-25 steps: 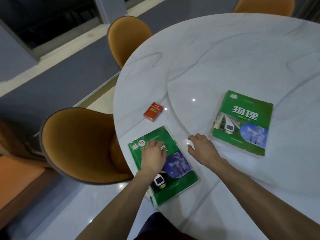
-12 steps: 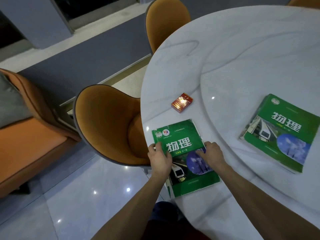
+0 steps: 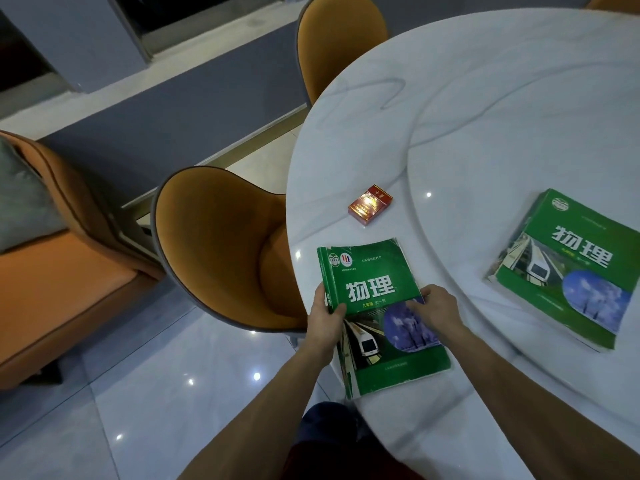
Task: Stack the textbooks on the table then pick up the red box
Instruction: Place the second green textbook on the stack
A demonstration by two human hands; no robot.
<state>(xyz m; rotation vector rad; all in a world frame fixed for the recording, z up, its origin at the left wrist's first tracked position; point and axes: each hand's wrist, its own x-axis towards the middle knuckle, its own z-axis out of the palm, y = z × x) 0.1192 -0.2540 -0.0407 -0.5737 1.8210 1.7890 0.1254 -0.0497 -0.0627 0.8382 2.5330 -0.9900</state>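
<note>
- The near textbook [image 3: 372, 306] is being held at the edge of the white marble table [image 3: 485, 109], its lower left corner overhanging the rim.
- Its spine side is being gripped by the left hand [image 3: 323, 318]: the thumb is being pressed on the green cover while the other fingers are being curled under the spine edge, out of sight.
- The right hand [image 3: 434, 311] is being laid on the cover at the book's right edge, fingers close together and bent over the round blue picture; whether that edge is being pinched cannot be told.
- The second textbook [image 3: 568, 268], with the same green cover, is lying flat on the raised inner disc of the table, well apart to the right and touched by neither hand.
- The red box [image 3: 370, 204] is lying flat on the outer ring of the table, just beyond the near textbook and apart from it.
- An orange chair [image 3: 214, 244] is being shown pushed up against the table's left rim, beside the left hand.
- A second orange chair [image 3: 341, 32] is standing farther along the rim.
</note>
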